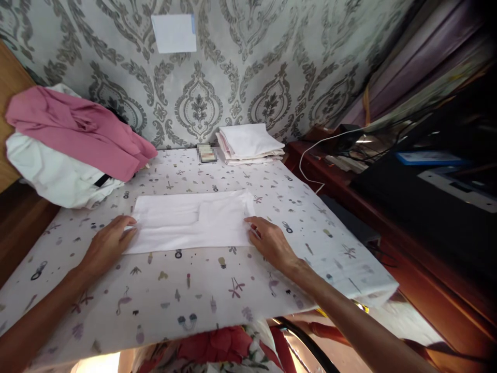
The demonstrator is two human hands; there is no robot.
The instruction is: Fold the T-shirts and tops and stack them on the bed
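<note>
A white folded cloth [186, 220] lies flat as a long strip across the patterned tabletop, with creases and a squarish raised layer in its middle. My left hand [108, 241] pinches its left end between thumb and fingers. At the opposite end, my right hand [272, 241] grips the right edge in the same way, with the fingertips partly hidden. Behind the cloth, a stack of folded white cloths [248, 142] rests against the wall.
A heap of pink and white clothes [83, 134] sits at the back left. Near the stack is a small blurred item [206, 153]. The table's printed cover [163, 305] drops at the front. To the right stands a reddish-brown desk [388, 228] with a white cable [305, 155].
</note>
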